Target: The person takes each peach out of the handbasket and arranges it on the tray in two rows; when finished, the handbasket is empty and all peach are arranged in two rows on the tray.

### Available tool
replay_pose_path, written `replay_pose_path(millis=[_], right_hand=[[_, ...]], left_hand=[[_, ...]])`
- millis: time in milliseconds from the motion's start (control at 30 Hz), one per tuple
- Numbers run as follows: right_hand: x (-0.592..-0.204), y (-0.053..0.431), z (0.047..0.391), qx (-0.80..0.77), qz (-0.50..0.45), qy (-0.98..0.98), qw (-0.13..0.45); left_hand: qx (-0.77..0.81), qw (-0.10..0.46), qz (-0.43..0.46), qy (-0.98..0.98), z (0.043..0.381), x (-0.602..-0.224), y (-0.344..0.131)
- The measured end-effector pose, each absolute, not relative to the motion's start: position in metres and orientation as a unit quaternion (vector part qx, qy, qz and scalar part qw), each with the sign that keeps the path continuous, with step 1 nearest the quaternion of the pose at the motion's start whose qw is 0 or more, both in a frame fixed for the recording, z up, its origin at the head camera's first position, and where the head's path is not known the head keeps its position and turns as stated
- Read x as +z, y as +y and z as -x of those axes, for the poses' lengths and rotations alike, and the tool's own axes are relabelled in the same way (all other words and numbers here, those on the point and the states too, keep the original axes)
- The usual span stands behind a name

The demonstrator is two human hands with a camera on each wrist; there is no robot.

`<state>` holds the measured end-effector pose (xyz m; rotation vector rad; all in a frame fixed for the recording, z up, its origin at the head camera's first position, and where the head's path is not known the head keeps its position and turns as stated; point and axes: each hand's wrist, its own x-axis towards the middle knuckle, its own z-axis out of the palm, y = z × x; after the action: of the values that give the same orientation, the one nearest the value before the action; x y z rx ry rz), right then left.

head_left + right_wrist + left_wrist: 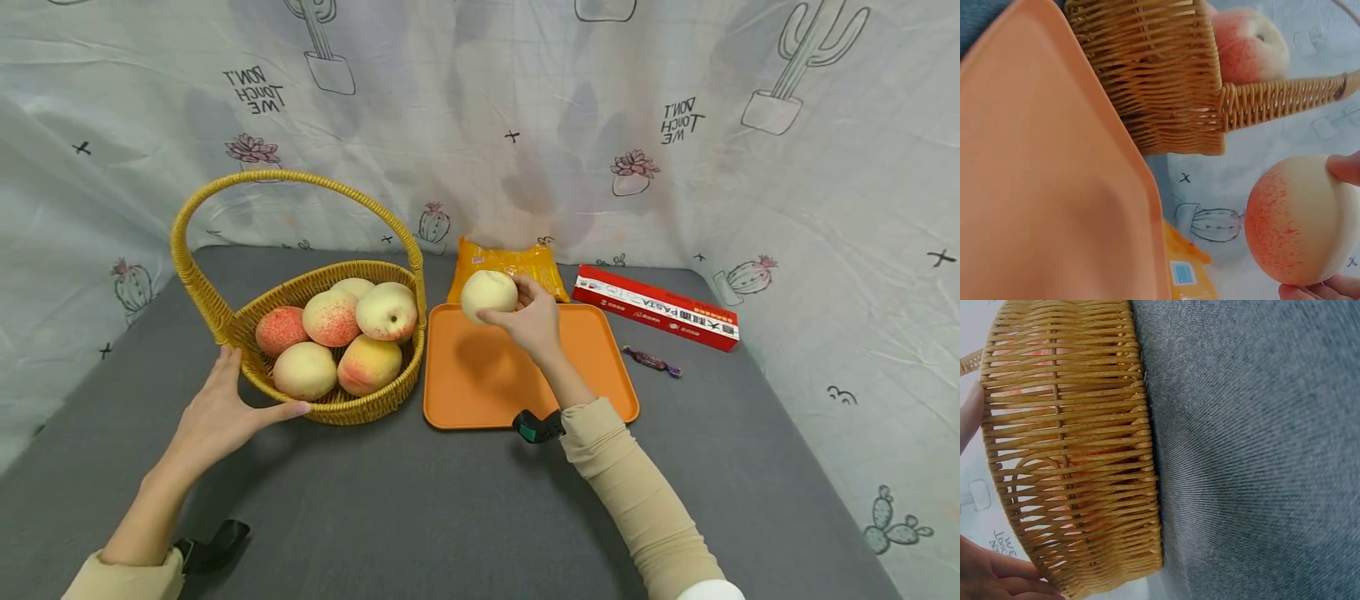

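My right hand [534, 317] holds a pale peach [488, 297] above the orange tray [442, 408], thumb on one side and fingers on the other. The right wrist view shows a red-speckled flank on this peach [1300, 219]. With thumb and fingers spread wide, my left hand [217, 417] touches the left front of a woven basket [375, 408]. In the left wrist view its thumb and fingers rest at separate spots along the basket's rim [997, 462]. Several peaches [305, 371] lie inside the basket, under its tall arched handle [300, 177].
Behind the tray lies a yellow-orange packet [517, 262]. A red pasta box [656, 307] lies at the back right, with a purple wrapped candy [652, 362] in front of it. A patterned cloth [480, 125] hangs behind the grey table [420, 517].
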<state>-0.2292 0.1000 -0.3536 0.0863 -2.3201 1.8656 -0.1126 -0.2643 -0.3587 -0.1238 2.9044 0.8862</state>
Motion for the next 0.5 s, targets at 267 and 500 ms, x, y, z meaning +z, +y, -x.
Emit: replay_pose_path(millis=[267,500], right_hand=[[-0.363,0.081,0.246,0.592,0.005,-0.803,0.066],[-0.375,0.066,0.253,0.560,-0.021,-0.827,0.048]], left_hand=[[0.290,0.048,0.040,0.955,0.112,-0.359,-0.266],[0.285,0.048,0.038,0.957,0.112,-0.359,-0.265]])
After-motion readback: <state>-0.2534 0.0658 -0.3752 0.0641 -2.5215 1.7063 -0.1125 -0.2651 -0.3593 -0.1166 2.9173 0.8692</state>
